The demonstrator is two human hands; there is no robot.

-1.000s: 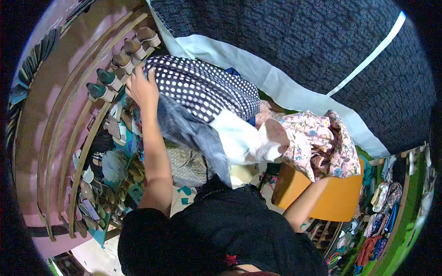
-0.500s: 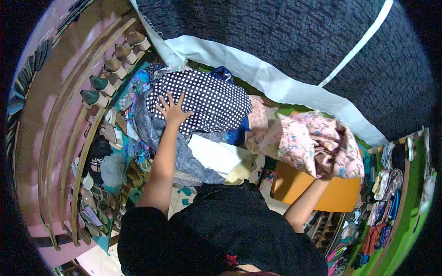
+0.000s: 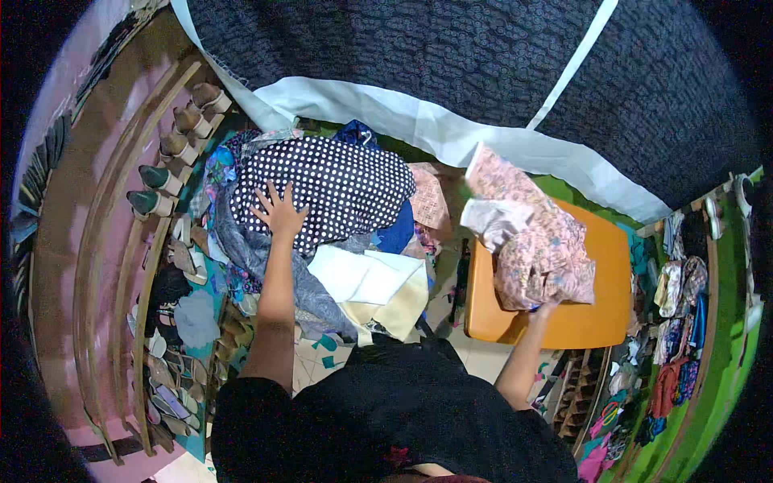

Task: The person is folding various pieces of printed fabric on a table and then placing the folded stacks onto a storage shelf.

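Observation:
My left hand (image 3: 279, 213) lies spread and flat on a black cloth with white polka dots (image 3: 342, 181), the top of a heap of fabrics. Lower in that heap show grey cloth (image 3: 314, 286), white cloth (image 3: 354, 272) and pale yellow cloth (image 3: 396, 310). Over an orange plastic surface (image 3: 608, 278) at the right, my right hand (image 3: 546, 308) grips a crumpled pink floral cloth (image 3: 547, 249); folds hide most of its fingers. One end of this cloth sticks up toward the curtain, its white inner side partly showing.
A dark patterned curtain (image 3: 403, 48) with a white lower border hangs ahead. Shoes (image 3: 165, 146) stand on a wooden rack at the left, with more footwear piled below. Folded clothes (image 3: 668, 362) line a rack at the far right. Cloth scraps (image 3: 324, 342) litter the tiled floor.
The pink floral cloth has shifted left, and one end has flung upward, uncovering more of the orange surface. My left hand stays flat on the polka-dot cloth. The whole view has shifted slightly.

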